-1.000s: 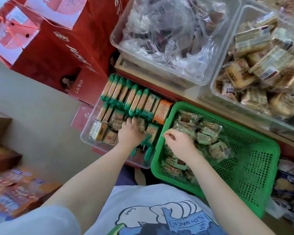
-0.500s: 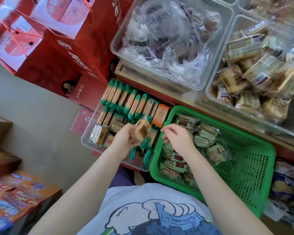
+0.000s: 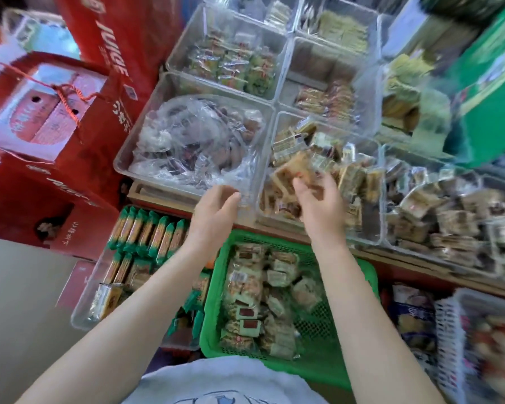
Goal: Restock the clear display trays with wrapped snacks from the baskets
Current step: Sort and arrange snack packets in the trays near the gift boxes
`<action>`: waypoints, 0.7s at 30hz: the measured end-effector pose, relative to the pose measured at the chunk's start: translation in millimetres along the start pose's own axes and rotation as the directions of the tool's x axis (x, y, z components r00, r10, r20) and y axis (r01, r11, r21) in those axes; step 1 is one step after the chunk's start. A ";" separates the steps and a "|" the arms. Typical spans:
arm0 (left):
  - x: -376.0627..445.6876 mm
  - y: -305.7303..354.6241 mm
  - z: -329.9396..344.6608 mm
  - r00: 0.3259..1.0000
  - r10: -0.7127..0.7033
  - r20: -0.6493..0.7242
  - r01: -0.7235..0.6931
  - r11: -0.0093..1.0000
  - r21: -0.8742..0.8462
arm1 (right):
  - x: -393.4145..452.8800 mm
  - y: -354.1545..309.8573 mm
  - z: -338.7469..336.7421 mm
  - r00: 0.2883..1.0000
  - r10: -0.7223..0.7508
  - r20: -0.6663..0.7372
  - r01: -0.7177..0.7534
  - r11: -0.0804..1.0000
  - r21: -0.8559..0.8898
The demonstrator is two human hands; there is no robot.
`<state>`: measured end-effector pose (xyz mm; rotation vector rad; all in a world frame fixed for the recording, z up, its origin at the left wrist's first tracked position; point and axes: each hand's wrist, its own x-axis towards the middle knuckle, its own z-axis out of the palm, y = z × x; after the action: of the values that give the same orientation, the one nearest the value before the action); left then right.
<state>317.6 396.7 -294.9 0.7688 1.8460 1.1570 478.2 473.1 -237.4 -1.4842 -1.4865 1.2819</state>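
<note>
A green basket (image 3: pixel 365 275) of wrapped snacks sits below my arms. My right hand (image 3: pixel 318 202) is inside a clear display tray (image 3: pixel 277 224) full of brown wrapped snacks and grips one brown wrapped snack (image 3: pixel 299 173) at its fingertips. My left hand (image 3: pixel 216 212) hovers by that tray's front left corner with relaxed fingers and holds nothing. Left of the basket, a lower clear tray (image 3: pixel 82 304) holds rows of green-ended wrapped bars (image 3: pixel 146 231).
Red gift boxes (image 3: pixel 50 112) stand at the left. A clear tray of crumpled plastic bags (image 3: pixel 196 141) lies behind my left hand, with more filled trays (image 3: pixel 231 62) beyond. A white basket (image 3: pixel 449 330) sits at the lower right, a green box (image 3: pixel 490 91) at the upper right.
Both hands rose from the lower tray and green basket to the upper tray. The snack that my left hand held is gone from it; my right hand now grips a brown one.
</note>
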 end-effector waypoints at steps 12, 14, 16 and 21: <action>28.6 -49.7 24.2 0.909 0.290 0.300 -0.417 0.613 0.671 | 87.6 35.0 -37.2 0.992 -0.128 0.012 0.071 0.472 -0.879; 18.5 -56.4 19.8 0.926 0.361 0.113 -0.361 0.757 0.545 | 61.2 40.5 -16.4 0.925 -0.380 0.015 0.234 0.538 -0.810; 2.5 -75.4 9.5 0.920 0.377 -0.107 -0.284 0.829 0.481 | 30.0 52.8 11.7 0.860 -0.500 0.102 0.431 0.605 -0.670; -32.4 -163.7 -43.2 0.986 -0.088 -0.142 0.156 0.789 0.594 | -45.5 100.7 80.8 0.837 0.075 0.542 0.258 0.819 -0.512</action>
<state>283.6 287.4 -423.7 0.9259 2.3588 0.5111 440.5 401.2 -347.7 -1.4148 -2.4715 1.3253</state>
